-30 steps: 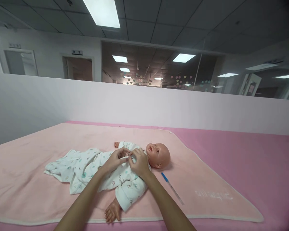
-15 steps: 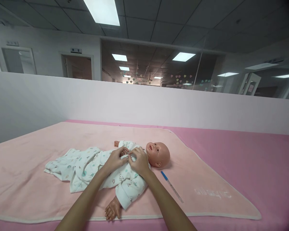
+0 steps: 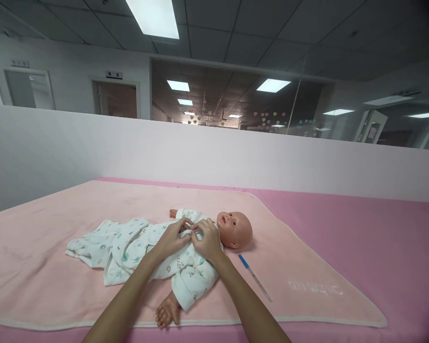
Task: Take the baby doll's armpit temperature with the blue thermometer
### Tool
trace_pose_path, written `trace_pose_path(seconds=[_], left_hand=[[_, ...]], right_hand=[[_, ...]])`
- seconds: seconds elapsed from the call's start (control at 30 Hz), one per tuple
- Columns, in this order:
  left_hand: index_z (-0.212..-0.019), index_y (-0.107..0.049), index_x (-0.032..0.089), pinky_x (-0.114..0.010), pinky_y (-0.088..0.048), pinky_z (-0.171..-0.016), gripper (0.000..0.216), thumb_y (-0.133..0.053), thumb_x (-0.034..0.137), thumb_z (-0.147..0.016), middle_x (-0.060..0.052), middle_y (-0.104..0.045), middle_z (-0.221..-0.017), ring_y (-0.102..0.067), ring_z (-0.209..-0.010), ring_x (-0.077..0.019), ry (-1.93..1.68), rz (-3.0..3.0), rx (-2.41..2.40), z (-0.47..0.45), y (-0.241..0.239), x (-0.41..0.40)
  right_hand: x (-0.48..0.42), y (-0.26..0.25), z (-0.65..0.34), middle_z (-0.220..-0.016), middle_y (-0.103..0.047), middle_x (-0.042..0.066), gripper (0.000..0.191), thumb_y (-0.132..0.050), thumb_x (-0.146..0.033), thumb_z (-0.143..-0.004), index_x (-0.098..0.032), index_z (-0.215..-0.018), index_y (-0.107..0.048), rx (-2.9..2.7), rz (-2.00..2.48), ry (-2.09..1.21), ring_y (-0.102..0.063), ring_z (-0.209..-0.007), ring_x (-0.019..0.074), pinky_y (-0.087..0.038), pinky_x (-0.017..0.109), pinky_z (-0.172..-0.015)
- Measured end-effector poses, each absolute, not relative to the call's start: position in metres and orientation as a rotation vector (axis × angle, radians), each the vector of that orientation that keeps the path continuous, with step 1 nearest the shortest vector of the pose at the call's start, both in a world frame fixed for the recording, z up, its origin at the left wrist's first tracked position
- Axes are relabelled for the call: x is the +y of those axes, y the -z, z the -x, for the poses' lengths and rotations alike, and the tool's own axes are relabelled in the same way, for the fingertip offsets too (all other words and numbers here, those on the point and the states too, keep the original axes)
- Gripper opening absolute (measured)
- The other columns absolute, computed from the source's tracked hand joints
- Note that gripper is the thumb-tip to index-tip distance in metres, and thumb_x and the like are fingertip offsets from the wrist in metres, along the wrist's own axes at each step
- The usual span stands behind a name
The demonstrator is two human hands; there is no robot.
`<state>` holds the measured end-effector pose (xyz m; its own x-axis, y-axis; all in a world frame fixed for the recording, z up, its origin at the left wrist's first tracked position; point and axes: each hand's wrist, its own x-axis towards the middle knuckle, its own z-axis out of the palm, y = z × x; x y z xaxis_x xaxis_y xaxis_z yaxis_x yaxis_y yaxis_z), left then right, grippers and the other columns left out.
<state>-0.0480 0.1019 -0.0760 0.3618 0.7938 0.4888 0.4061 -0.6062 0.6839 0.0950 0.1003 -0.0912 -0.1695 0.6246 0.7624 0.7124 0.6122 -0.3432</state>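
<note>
A baby doll (image 3: 240,227) lies on its back with its head to the right, dressed in a white patterned top (image 3: 191,274) and trousers (image 3: 116,243). On the doll's chest, my left hand (image 3: 174,237) pinches the front edge of the top. Close beside it, my right hand (image 3: 206,238) also pinches that edge, nearer the doll's neck. The fingertips of both hands almost meet, and they hide whatever fastening may be there. One doll arm stretches toward me, and the other points away.
Beneath the doll a peach blanket (image 3: 307,267) is spread over a pink mat (image 3: 386,243). A thermometer-like stick with a blue end (image 3: 243,260) lies right of my right forearm. Behind the mat runs a low white wall (image 3: 236,157).
My fingers have shifted only very slightly at the front of the top. The doll and the blue-ended stick stay where they were.
</note>
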Motion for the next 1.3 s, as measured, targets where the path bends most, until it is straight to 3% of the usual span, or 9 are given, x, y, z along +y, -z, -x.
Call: trace_pose_path(seconds=[0.17,0.5,0.67,0.9,1.1,1.3], left_hand=[[-0.097,-0.049,0.018,-0.024,-0.039,-0.063,0.030,-0.046,0.018,-0.068,0.000,-0.055,-0.076,-0.052,-0.073,-0.0148,-1.147,-2.056,1.033,0.050,0.078,0.104],[-0.105,-0.043,0.020,-0.022,-0.036,-0.058,0.039,-0.057,0.025,-0.069,0.002,-0.057,-0.073,-0.046,-0.058,-0.0092,-1.121,-1.809,0.881,0.057,0.078,0.109],[-0.105,-0.043,0.019,-0.023,-0.038,-0.060,0.043,-0.060,0.024,-0.066,0.002,-0.057,-0.067,-0.051,-0.061,-0.0115,-1.135,-1.732,0.871,0.058,0.080,0.113],[-0.105,-0.047,0.020,-0.027,-0.040,-0.070,0.034,-0.050,0.024,-0.071,0.000,-0.059,-0.073,-0.054,-0.072,-0.0153,-1.178,-1.776,0.924,0.058,0.079,0.114],[-0.103,-0.049,0.019,-0.023,-0.039,-0.062,0.034,-0.053,0.026,-0.070,-0.002,-0.057,-0.085,-0.050,-0.066,-0.0119,-1.198,-1.788,0.961,0.057,0.083,0.117],[-0.092,-0.054,0.016,-0.024,-0.038,-0.064,0.030,-0.056,0.033,-0.068,-0.002,-0.057,-0.078,-0.052,-0.071,-0.0146,-1.165,-1.689,1.005,0.064,0.075,0.114]], right_hand=[[0.102,0.092,-0.095,-0.071,-0.058,0.000,0.009,-0.050,-0.012,-0.070,-0.021,-0.068,-0.053,-1.866,1.060,0.114,-0.047,-0.074,0.0159,-0.035,0.026,-0.066],[0.104,0.094,-0.095,-0.073,-0.059,-0.001,0.008,-0.050,-0.014,-0.073,-0.021,-0.071,-0.053,-1.867,1.080,0.123,-0.048,-0.076,0.0150,-0.035,0.025,-0.069],[0.102,0.094,-0.095,-0.073,-0.058,0.000,0.008,-0.050,-0.014,-0.073,-0.021,-0.073,-0.054,-1.864,1.069,0.124,-0.048,-0.077,0.0153,-0.035,0.026,-0.070],[0.097,0.091,-0.096,-0.081,-0.059,0.000,0.017,-0.051,-0.012,-0.069,-0.022,-0.082,-0.055,-1.910,0.999,0.099,-0.048,-0.081,0.0163,-0.036,0.027,-0.071],[0.100,0.092,-0.094,-0.080,-0.059,0.000,0.015,-0.052,-0.012,-0.069,-0.021,-0.081,-0.055,-1.915,0.984,0.114,-0.048,-0.080,0.0157,-0.036,0.027,-0.070],[0.103,0.095,-0.095,-0.074,-0.058,0.000,0.008,-0.049,-0.015,-0.075,-0.020,-0.075,-0.056,-1.880,1.050,0.182,-0.048,-0.076,0.0148,-0.036,0.026,-0.070]])
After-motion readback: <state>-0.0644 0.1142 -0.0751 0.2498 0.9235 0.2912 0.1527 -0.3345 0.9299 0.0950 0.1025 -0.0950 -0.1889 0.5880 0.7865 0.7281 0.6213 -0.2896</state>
